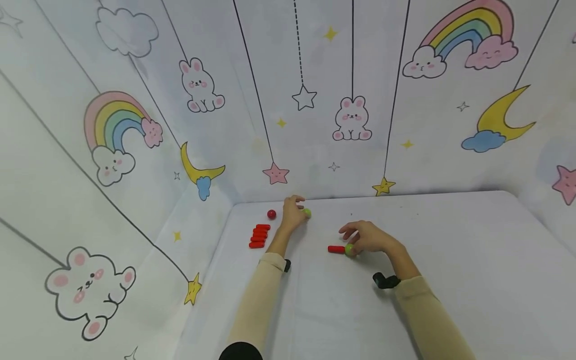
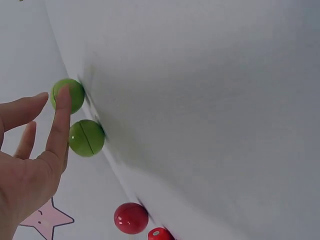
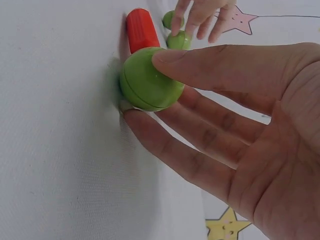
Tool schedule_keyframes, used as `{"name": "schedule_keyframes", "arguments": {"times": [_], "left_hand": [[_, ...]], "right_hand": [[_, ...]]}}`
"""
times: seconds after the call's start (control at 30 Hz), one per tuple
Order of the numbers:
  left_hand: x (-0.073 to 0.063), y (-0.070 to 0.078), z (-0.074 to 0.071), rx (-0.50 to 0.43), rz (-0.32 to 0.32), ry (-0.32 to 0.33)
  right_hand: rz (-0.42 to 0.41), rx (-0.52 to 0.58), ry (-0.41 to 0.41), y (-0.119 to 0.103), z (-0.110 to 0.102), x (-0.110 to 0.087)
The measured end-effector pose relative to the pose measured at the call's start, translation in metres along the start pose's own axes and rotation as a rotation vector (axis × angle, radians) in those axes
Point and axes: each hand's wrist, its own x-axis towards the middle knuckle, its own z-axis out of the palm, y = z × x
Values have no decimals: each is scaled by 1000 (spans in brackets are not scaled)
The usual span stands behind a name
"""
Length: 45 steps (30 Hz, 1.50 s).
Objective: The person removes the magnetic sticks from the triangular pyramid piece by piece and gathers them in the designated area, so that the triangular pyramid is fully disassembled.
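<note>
My right hand (image 1: 370, 237) pinches a green ball (image 3: 150, 80) between thumb and a finger, low over the white table. The ball sits right at the end of a short red stick (image 1: 335, 249) lying on the table. My left hand (image 1: 293, 215) reaches toward the table's far edge with its fingers spread loosely. In the left wrist view, one fingertip overlaps a green ball (image 2: 75, 100), and a second green ball (image 2: 87, 138) with a seam line lies just beside it. The head view shows only one green ball (image 1: 308, 213) there; the hand hides the other.
Left of my left arm, several red sticks (image 1: 258, 239) lie in a row on the white table (image 1: 342, 310). A red ball (image 1: 271, 214) rests beyond them. White walls (image 1: 252, 125) with cartoon drawings stand behind and to the left of the table.
</note>
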Motion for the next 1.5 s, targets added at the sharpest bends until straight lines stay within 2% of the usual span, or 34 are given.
{"name": "schedule_keyframes", "arguments": {"times": [0.23,0.37,0.43,0.63,0.77,0.9,1.03,1.2,1.5], "left_hand": [[-12,2,-13,-180,-7,34],[-26,3,-19,-302,-1,44],[-35,3,-22,-344,-3,21],[-64,11,-27,-382,-62,-140],[-80,12,-26,-315,-115,-275],[-89,10,-20,-250,-136,-395],[-96,10,-16,-278,-127,-461],[-101,9,-13,-279,-97,-453],[-109,12,-13,-260,-102,-366]], "right_hand": [[-7,-6,8,3,1,1],[-2,-5,4,3,2,1],[0,-2,6,2,2,1],[12,5,23,3,3,3],[-26,3,20,3,6,8],[-75,34,12,3,12,12],[-92,61,19,3,17,15],[-121,65,18,3,21,17],[-114,88,-4,3,28,20]]}}
